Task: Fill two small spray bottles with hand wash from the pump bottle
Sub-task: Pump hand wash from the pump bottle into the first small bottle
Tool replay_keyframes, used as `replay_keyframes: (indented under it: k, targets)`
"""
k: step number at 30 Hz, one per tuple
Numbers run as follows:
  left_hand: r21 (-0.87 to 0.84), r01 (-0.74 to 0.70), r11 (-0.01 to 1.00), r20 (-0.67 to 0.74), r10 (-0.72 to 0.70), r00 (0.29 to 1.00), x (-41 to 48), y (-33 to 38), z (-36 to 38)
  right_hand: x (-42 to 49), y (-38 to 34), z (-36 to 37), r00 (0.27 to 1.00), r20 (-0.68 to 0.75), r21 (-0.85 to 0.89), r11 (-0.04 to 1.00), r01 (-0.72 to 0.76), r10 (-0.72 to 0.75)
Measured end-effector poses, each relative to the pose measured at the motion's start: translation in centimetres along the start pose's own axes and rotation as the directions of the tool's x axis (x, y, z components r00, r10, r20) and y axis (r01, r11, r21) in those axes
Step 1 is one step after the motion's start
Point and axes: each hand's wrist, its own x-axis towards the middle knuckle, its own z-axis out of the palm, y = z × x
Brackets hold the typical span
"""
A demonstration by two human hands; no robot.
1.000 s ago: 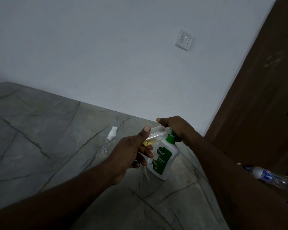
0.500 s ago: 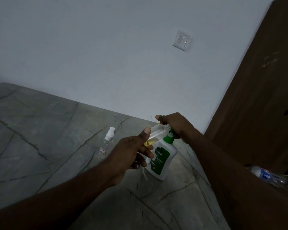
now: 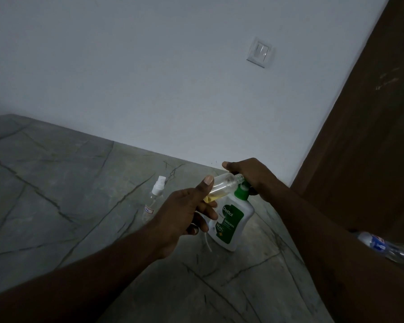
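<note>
A pale grey-white wall [image 3: 149,78] fills the upper half of the frame. Below it a grey veined stone surface [image 3: 56,194] spreads across the lower left and centre. A dark brown wooden panel [image 3: 371,148] runs down the right side.

Two bare forearms reach in from the bottom corners toward the centre. The left hand [image 3: 187,213] has its fingers curled around a small clear plastic bottle [image 3: 222,186], thumb laid along its side. The right hand [image 3: 250,176] has its fingers wrapped over the green pump head of a white plastic pump bottle [image 3: 231,227], which stands on the surface just right of centre and bears a green "Dettol" label.

A clear plastic water bottle [image 3: 378,244] with a blue label lies at the right edge.

The held bottle is tilted, its uncapped neck touching or just beside the pump spout. A little yellow liquid sits at its lower end.

A second small clear spray bottle [image 3: 153,201], with a white spray cap on and a small label, stands on the surface left of the left hand, apart from it.

A white wall switch [image 3: 259,52] sits in the upper right.

A thin white tube [image 3: 207,241] hangs below the left hand.
</note>
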Motion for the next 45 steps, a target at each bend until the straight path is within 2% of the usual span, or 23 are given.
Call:
replay_keyframes:
  k: [5, 11, 19, 29, 33, 38, 43, 45]
  targets:
    - [-0.011, -0.028, 1.000, 0.033, 0.028, 0.999, 0.0, 0.1, 0.2, 0.2, -0.8, -1.4, 0.996, 0.038, -0.120, 0.990, 0.079, -0.075]
    - [0.008, -0.037, 0.999, 0.037, 0.036, 0.999, -0.1, 0.0, 0.2, 0.1, -1.4, -1.7, 0.995, 0.010, -0.103, 0.989, 0.102, -0.102]
    - [0.007, -0.037, 0.999, 0.036, 0.037, 0.999, 0.1, -0.1, 0.1, 0.5, -0.6, -0.7, 1.000, 0.015, -0.021, 1.000, -0.021, 0.021]
    - [0.005, -0.015, 1.000, 0.007, 0.015, 1.000, 0.1, -0.2, -0.2, 1.0, 0.5, 0.4, 0.995, 0.055, -0.011, 0.997, -0.079, 0.080]
    - [-0.005, -0.008, 1.000, 0.007, 0.008, 1.000, 0.2, -0.5, -0.3, 1.0, 0.8, 0.7, 0.990, 0.097, 0.107, 0.987, -0.118, 0.107]
    - [-0.009, -0.008, 1.000, 0.002, 0.008, 1.000, 0.0, -0.4, -0.1, 0.6, 0.6, 0.5, 0.996, -0.012, 0.007, 0.996, -0.083, 0.083]
    - [0.019, -0.034, 0.999, 0.023, 0.033, 0.999, 0.0, -0.1, 0.3, 0.1, -1.1, -0.9, 0.997, -0.071, -0.091, 0.995, 0.032, -0.039]
    - [0.023, -0.037, 0.999, 0.021, 0.037, 0.999, 0.0, -0.2, 0.3, 0.2, -0.9, -0.7, 0.999, -0.042, -0.048, 0.999, 0.001, -0.003]
